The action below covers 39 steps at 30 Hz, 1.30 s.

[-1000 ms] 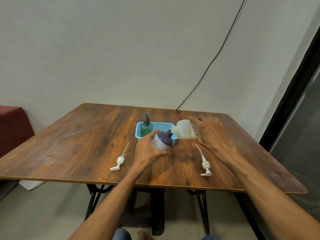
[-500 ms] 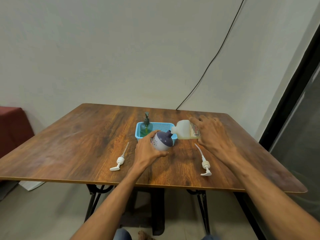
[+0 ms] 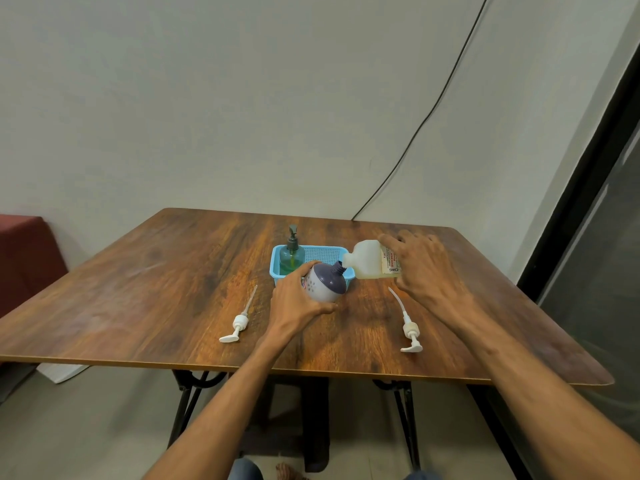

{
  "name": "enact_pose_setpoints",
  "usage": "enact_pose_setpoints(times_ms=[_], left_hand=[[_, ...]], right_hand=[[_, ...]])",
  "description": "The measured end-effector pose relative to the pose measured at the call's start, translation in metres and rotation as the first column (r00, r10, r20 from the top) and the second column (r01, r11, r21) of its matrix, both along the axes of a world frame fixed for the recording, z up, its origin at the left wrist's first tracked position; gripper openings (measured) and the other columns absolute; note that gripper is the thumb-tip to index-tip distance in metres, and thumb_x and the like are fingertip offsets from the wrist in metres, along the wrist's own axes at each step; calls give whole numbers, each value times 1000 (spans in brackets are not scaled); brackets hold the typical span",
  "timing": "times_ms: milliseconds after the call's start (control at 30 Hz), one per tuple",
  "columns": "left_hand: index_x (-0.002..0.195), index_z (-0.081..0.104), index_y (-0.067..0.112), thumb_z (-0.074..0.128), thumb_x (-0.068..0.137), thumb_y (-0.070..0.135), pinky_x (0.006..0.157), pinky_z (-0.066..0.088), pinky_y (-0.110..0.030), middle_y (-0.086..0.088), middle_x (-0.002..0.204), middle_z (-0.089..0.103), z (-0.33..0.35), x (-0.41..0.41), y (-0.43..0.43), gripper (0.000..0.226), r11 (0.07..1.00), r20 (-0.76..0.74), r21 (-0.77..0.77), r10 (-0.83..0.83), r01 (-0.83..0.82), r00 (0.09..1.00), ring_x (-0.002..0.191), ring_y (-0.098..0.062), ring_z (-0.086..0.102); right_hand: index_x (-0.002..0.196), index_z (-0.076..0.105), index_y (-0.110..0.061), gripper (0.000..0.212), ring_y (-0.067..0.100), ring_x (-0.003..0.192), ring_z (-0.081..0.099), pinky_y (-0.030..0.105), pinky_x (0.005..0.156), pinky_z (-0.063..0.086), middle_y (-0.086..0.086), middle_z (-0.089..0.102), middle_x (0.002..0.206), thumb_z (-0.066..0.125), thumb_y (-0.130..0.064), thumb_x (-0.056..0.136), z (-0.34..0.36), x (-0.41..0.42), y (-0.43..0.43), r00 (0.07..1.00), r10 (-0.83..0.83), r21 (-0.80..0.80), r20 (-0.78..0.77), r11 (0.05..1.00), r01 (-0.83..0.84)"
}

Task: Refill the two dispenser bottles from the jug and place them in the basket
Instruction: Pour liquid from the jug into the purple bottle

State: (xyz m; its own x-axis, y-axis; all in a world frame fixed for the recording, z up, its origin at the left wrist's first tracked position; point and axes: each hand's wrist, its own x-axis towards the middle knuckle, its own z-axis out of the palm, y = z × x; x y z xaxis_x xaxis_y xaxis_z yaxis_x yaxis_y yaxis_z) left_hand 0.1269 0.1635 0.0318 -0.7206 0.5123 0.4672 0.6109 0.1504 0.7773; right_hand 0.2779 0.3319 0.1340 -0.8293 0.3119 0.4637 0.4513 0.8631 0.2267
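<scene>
My left hand (image 3: 297,301) grips a round white and purple dispenser bottle (image 3: 326,281), tilted so its open neck points up and right. My right hand (image 3: 420,268) holds the translucent jug (image 3: 367,259) on its side, its mouth touching the bottle's neck; yellowish liquid lies along the jug's lower side. Just behind them stands the blue basket (image 3: 322,252), and a green dispenser bottle (image 3: 292,256) with a dark pump stands upright in its left half.
Two white pump heads with tubes lie on the wooden table (image 3: 156,289): the left pump head (image 3: 238,323) beside my left forearm, the right pump head (image 3: 408,329) beneath my right forearm. A black cable (image 3: 415,133) runs down the wall to the table's back edge.
</scene>
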Motion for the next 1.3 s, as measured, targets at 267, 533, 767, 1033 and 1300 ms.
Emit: enact_pose_setpoints(times_ms=[267,533,767,1033,1300], left_hand=[[132,55,19,93,56,37,95,47,-26,-1,127,63,0,0,0,87,1000,-14,-11,2,-2,1000,109,-7,56],[130,56,20,93,55,37,84,36,-7,1,124,64,1,0,-1,86,1000,-15,-20,4,-5,1000,104,-2,54],[129,56,19,93,56,36,82,37,-8,1,122,65,1,-1,-2,84,1000,-14,-18,7,-7,1000,103,-3,54],[131,55,19,93,57,35,89,42,-16,-1,125,64,0,0,-1,84,1000,-15,-14,0,-1,1000,105,-3,54],[131,55,18,93,57,34,88,39,-12,-1,126,63,2,3,-2,84,1000,-9,-15,5,-5,1000,105,-3,53]], right_hand=[[139,45,-29,71,25,107,58,40,96,45,5,60,120,79,-31,76,2,1,0,1000,-6,8,8,1000,6],[142,42,-29,73,25,110,56,39,97,43,4,58,123,77,-29,77,5,0,-2,999,-17,1,27,1000,17],[145,39,-29,75,26,113,55,40,100,42,5,57,125,76,-31,79,7,0,-3,999,-19,-12,39,1000,19],[141,42,-31,73,25,111,56,40,97,44,4,58,122,78,-33,78,6,-1,-2,999,-15,-4,32,1000,15],[139,43,-30,72,25,109,56,40,95,44,4,59,120,78,-30,77,5,-1,-1,999,-13,5,34,1000,13]])
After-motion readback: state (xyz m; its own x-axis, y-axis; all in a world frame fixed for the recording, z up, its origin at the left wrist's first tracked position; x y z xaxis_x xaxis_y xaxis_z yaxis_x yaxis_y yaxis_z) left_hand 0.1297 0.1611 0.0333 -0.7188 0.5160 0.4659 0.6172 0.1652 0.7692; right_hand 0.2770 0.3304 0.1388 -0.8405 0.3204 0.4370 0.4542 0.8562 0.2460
